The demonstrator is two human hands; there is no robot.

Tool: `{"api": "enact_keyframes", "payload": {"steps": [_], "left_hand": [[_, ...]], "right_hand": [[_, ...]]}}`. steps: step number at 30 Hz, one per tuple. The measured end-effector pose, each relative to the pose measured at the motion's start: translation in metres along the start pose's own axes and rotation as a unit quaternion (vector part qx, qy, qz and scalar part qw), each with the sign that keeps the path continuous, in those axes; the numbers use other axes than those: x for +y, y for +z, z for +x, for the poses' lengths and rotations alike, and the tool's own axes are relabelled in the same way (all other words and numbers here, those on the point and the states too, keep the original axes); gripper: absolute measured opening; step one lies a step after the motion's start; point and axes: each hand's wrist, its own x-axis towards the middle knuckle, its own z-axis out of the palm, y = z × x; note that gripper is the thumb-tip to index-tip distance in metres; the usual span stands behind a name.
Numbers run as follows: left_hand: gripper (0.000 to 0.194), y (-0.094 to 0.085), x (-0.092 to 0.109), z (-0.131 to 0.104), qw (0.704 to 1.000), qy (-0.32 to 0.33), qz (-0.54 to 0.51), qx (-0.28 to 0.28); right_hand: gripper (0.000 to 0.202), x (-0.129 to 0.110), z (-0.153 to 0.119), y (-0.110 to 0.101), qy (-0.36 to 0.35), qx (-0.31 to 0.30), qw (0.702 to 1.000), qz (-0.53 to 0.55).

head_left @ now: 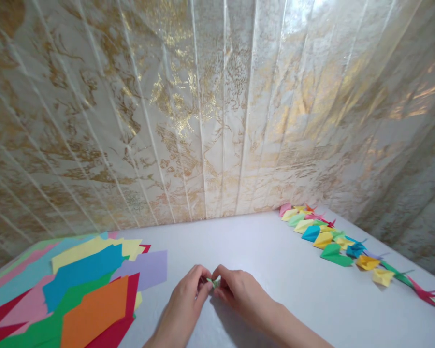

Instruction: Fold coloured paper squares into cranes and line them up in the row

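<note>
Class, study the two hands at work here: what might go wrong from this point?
1. The small green paper is pinched by both the left hand and the right hand; too hard a pull might tear or crumple it.
2. The lilac sheet lies near the left hand, so a sideways move might shift it.
3. The folded pieces sit close together; a wide sweep rightward might scatter several.

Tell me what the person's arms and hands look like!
The left hand and right hand are bare, without gloves. No watch or bracelet shows, and no sleeve covers the parts of the arms in view. I can't tell about rings.
</note>
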Motion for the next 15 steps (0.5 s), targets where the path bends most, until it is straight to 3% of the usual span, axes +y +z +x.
{"api": "enact_keyframes", "payload": {"steps": [3, 7, 12, 15], "left_hand": [[0.015, -0.002, -0.002, 0.004, 0.999, 0.005, -0.042, 0.002], [0.022, -0.002, -0.011, 0.006, 0.996, 0.009, -0.091, 0.019], [0.031, 0.008, -0.025, 0.003, 0.975, -0.028, -0.215, 0.059], [0.032, 0.009, -0.031, 0.002, 0.961, -0.029, -0.273, 0.024]], "right_hand": [[0.033, 0.004, 0.003, -0.002, -0.003, 0.004, 0.998, 0.067], [0.023, 0.004, 0.011, -0.001, -0.002, 0.014, 0.977, 0.211], [0.019, 0.002, 0.018, 0.013, -0.014, 0.093, 0.941, 0.326], [0.018, 0.005, 0.016, 0.02, -0.036, 0.069, 0.932, 0.354]]}}
